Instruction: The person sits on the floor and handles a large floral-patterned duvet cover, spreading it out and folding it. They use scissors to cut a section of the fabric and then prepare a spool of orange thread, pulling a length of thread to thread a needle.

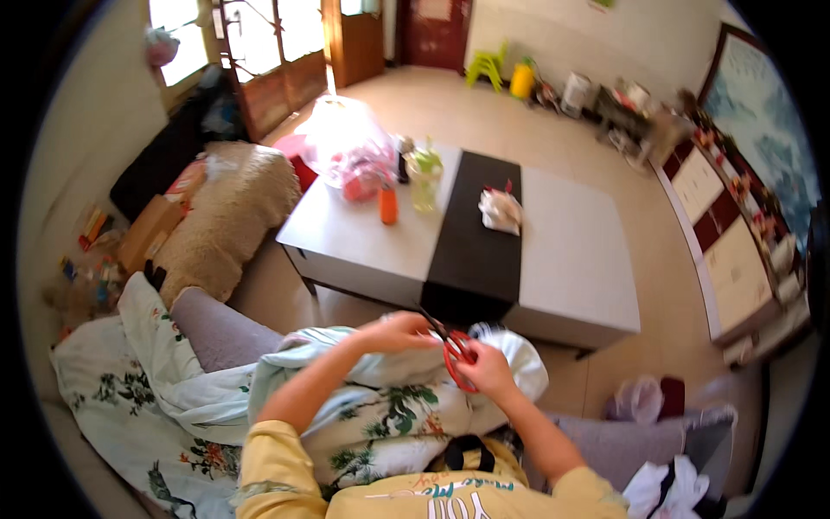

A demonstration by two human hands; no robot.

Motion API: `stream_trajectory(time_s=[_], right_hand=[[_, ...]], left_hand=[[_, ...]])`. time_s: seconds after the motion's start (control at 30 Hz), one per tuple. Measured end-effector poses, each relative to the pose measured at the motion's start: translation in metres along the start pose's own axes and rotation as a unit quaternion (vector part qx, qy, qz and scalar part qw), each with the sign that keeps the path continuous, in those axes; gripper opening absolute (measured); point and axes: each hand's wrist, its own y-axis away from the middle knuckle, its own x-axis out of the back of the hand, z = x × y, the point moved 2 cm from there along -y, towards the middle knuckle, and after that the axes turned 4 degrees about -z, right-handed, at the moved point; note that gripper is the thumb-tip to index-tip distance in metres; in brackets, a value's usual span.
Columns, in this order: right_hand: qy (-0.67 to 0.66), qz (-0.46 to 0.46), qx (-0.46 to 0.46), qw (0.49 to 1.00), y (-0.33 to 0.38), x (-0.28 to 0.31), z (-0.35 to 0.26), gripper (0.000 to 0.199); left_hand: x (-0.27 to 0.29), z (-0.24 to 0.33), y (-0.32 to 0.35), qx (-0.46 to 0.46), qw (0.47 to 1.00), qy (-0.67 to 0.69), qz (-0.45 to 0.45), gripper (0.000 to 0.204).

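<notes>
My right hand (488, 370) grips a pair of scissors (455, 348) by its red handles, with the dark blades pointing up and away toward the left. Close to the blades is my left hand (398, 332), its fingers drawn together; what they pinch is too small to make out. Under both hands a pale floral cloth (372, 415) lies bunched over my lap and spreads out to the left. A pale, rounded fold of fabric (520, 362) bulges just beyond my right hand.
Ahead stands a white coffee table (571, 233) with a black band. On it are a plastic bag (350, 143), an orange container (387, 206), a green-tinted bottle (424, 177) and a white packet (500, 212). White bags (666, 489) lie at the lower right.
</notes>
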Motion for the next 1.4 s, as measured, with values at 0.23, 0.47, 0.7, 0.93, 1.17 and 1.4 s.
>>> stream_trajectory(time_s=[0.23, 0.47, 0.7, 0.93, 1.17, 1.4], right_hand=[[0.021, -0.034, -0.060, 0.997, -0.036, 0.013, 0.034, 0.029], [0.173, -0.031, -0.111, 0.978, -0.176, 0.003, 0.093, 0.030], [0.239, 0.016, -0.204, 0.949, -0.257, -0.027, 0.101, 0.030], [0.279, 0.049, -0.175, 0.943, -0.291, -0.043, 0.116, 0.030], [0.367, -0.006, -0.135, 0.920, -0.308, -0.046, 0.135, 0.024], [0.225, 0.059, -0.048, 0.971, -0.290, -0.040, 0.138, 0.032]], left_hand=[[-0.049, -0.031, 0.008, 0.157, 0.947, -0.258, 0.112, 0.044], [-0.056, -0.035, -0.001, 0.088, 0.952, -0.251, 0.152, 0.035], [-0.043, -0.045, 0.010, 0.100, 0.953, -0.226, 0.175, 0.032], [-0.038, -0.050, 0.011, 0.082, 0.960, -0.178, 0.199, 0.024], [-0.030, -0.056, 0.015, 0.090, 0.967, -0.154, 0.180, 0.023], [-0.020, -0.043, 0.014, 0.097, 0.978, -0.128, 0.134, 0.033]])
